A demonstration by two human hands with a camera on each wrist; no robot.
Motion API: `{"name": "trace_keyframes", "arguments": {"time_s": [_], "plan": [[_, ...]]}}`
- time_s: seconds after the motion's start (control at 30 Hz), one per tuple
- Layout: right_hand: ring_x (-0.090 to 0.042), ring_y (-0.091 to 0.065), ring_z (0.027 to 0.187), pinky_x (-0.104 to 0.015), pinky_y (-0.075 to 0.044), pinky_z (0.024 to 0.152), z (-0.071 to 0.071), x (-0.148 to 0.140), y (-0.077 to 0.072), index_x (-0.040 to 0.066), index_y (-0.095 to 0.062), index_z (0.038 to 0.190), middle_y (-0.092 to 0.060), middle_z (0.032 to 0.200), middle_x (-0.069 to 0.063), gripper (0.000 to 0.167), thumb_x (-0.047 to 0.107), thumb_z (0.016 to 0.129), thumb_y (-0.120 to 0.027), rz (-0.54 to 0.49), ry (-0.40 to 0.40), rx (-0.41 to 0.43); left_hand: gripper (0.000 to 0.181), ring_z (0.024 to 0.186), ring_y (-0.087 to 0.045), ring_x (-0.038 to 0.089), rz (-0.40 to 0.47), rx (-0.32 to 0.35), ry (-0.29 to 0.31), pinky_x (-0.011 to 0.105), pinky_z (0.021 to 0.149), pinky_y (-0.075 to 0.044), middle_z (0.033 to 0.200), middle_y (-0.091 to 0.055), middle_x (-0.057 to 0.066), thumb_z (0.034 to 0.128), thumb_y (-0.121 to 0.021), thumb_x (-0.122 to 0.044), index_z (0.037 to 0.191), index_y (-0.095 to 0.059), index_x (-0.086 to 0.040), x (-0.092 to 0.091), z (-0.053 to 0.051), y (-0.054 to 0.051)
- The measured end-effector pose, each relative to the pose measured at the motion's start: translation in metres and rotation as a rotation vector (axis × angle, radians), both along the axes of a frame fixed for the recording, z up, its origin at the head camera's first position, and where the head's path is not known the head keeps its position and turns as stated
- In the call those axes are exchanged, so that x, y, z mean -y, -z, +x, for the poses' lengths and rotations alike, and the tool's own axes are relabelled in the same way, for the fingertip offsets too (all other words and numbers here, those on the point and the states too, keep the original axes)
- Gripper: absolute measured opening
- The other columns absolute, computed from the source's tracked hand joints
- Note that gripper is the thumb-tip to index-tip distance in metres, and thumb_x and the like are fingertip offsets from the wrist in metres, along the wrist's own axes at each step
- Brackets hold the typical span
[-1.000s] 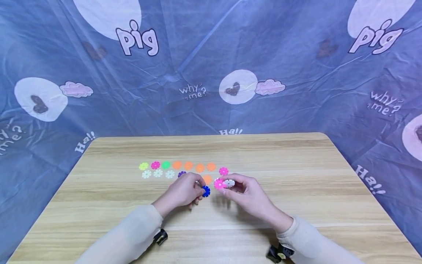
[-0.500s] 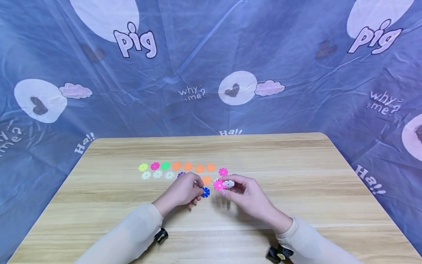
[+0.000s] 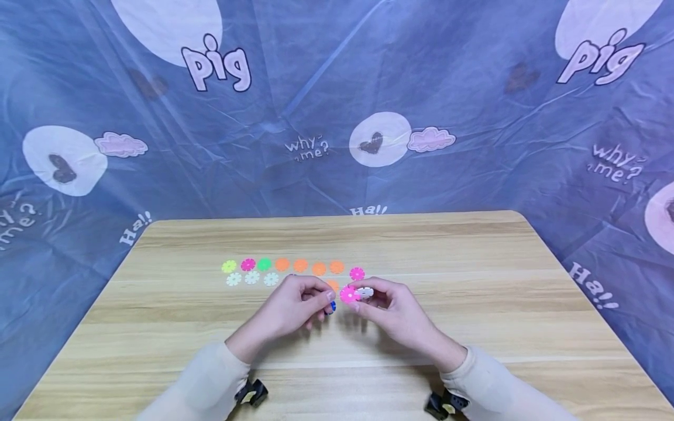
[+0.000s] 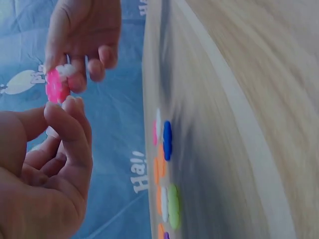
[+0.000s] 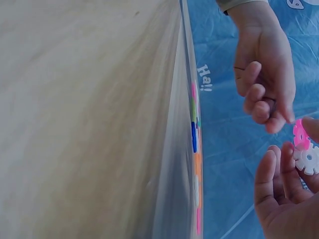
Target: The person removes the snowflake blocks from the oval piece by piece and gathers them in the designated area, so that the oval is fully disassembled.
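My right hand [image 3: 397, 307] pinches a pink snowflake disc [image 3: 350, 294] and a white snowflake disc [image 3: 365, 293] that overlap, held up above the table. In the right wrist view, the white notched disc [image 5: 307, 158] sits against the pink one [image 5: 299, 133]. My left hand [image 3: 295, 304] is just left of the pink disc, fingers curled and thumb near the index fingertip. No disc shows between its fingers; whether a fingertip touches the pink disc cannot be told. A blue disc [image 4: 167, 141] lies on the table below, partly hidden by the left hand in the head view.
Loose discs lie in rows on the wooden table [image 3: 447, 245]: yellow [image 3: 229, 266], green [image 3: 264, 264], several orange [image 3: 300, 265], several white [image 3: 252, 278], and a pink disc [image 3: 357, 273] nearest the right hand. A patterned blue cloth [image 3: 295, 175] hangs behind the table.
My left hand has shifted slightly right, toward the pink disc, and turned, now covering more of the blue disc. The right hand and its two discs have stayed almost still.
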State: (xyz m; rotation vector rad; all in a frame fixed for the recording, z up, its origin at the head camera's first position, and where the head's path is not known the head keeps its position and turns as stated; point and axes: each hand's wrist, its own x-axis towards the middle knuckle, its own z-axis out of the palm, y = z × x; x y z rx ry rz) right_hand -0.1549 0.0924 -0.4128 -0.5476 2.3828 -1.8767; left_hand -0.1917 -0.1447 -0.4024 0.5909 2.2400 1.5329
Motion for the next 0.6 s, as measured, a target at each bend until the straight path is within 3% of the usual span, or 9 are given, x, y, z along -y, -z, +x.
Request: {"name": "trace_keyframes", "arguments": {"time_s": [0.1,0.23,0.43,0.6], "plan": [[-0.036,-0.07,0.088,-0.031,-0.058,0.077,0.001,0.003,-0.001,0.01,-0.07,0.12,-0.07,0.11,-0.008,0.03,0.017,0.091,-0.076,0.003,-0.005,-0.002,0.024,0.055,-0.06,0.027,0.039,0.023,0.009,0.04,0.046,-0.053,0.087,-0.07,0.02,0.1004,-0.063,-0.023,0.107,-0.071,-0.001,-0.002,0.004,-0.002],[-0.039,-0.069,0.09,-0.031,-0.058,0.078,0.003,0.005,-0.001,0.01,-0.069,0.121,-0.07,0.11,-0.009,0.031,0.014,0.091,-0.075,0.002,-0.029,-0.009,0.023,0.048,-0.053,0.014,0.08,0.073,0.009,0.029,0.043,-0.049,0.086,-0.069,0.023,0.1001,-0.063,-0.024,0.106,-0.071,-0.004,-0.007,0.009,-0.003],[-0.04,-0.07,0.093,-0.032,-0.058,0.081,0.005,0.004,0.001,0.006,-0.067,0.125,-0.072,0.111,-0.01,0.035,0.013,0.092,-0.074,-0.011,-0.064,0.003,0.017,0.052,-0.054,0.013,0.198,0.178,-0.019,0.022,0.043,-0.046,0.084,-0.068,0.026,0.0999,-0.063,-0.015,0.101,-0.071,0.0,-0.011,0.014,0.0],[-0.04,-0.07,0.092,-0.032,-0.059,0.081,0.007,-0.002,0.003,0.004,-0.067,0.124,-0.072,0.11,-0.01,0.034,0.016,0.093,-0.073,-0.001,-0.026,0.003,0.023,0.054,-0.054,0.014,0.243,0.2,-0.046,0.02,0.043,-0.043,0.078,-0.067,0.02,0.1,-0.062,-0.013,0.096,-0.068,0.008,-0.01,0.015,0.001]]}}
